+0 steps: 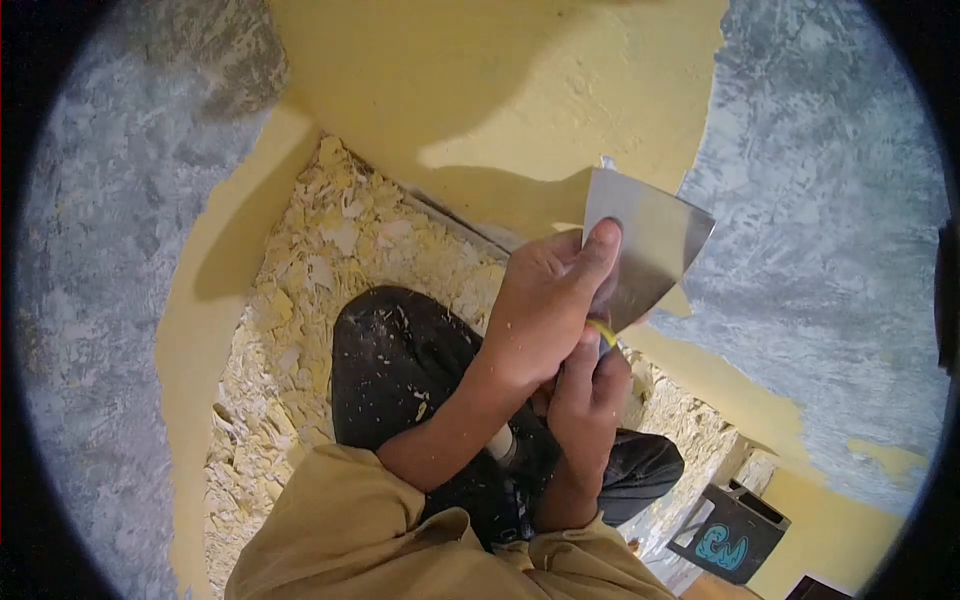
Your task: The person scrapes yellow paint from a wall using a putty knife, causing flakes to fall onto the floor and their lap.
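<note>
A wide scraper with a flat metal blade is held in front of me, its broad edge pointing to the upper right. My left hand is closed on the blade, thumb pressed against its face and the other fingers largely hidden. Lower down, my right hand wraps round the handle, of which only a yellow and grey part shows. The blade is in front of a wall with yellow paint and bare grey patches.
Flakes of yellow and white paint cover the floor around my bent legs, with bits on the dark trousers. Grey stripped wall stands at the right and another at the left. A dark box with a blue-green mark sits at lower right.
</note>
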Motion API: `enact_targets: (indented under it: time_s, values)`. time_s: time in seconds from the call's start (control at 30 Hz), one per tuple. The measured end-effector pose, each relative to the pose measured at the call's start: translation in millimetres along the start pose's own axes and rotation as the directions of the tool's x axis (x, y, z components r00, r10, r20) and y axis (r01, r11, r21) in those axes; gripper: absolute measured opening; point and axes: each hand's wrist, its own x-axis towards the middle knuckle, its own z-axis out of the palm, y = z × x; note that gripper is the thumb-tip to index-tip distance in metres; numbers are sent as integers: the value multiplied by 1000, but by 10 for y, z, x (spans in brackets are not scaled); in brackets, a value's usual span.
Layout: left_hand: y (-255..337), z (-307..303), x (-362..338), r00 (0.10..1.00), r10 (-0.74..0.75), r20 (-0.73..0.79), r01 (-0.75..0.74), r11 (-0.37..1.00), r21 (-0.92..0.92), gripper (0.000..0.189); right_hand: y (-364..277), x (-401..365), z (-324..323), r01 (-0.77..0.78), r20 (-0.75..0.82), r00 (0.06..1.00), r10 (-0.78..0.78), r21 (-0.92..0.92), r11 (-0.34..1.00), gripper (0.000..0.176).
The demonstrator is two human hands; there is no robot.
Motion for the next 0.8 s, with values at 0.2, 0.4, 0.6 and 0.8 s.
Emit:
enact_targets:
  time_s: [0.2,0.4,0.6,0.8]
  values:
    - [95,32,3,999,7,42,-3,996,-90,41,-90,67,-11,-20,52,998,21,-10,1000,26]
    - [83,78,-43,999,41,-19,-42,997,-58,38,-85,30,-102,-55,105,993,50,42,998,28]
    - [-95,62,-81,999,-53,-11,52,994,-92,34,125,-102,-145,-145,74,988,139,76,987,32]
    - [-90,12,-43,981,-83,174,117,974,-194,32,-24,-119,-94,-228,104,972,209,232,946,30]
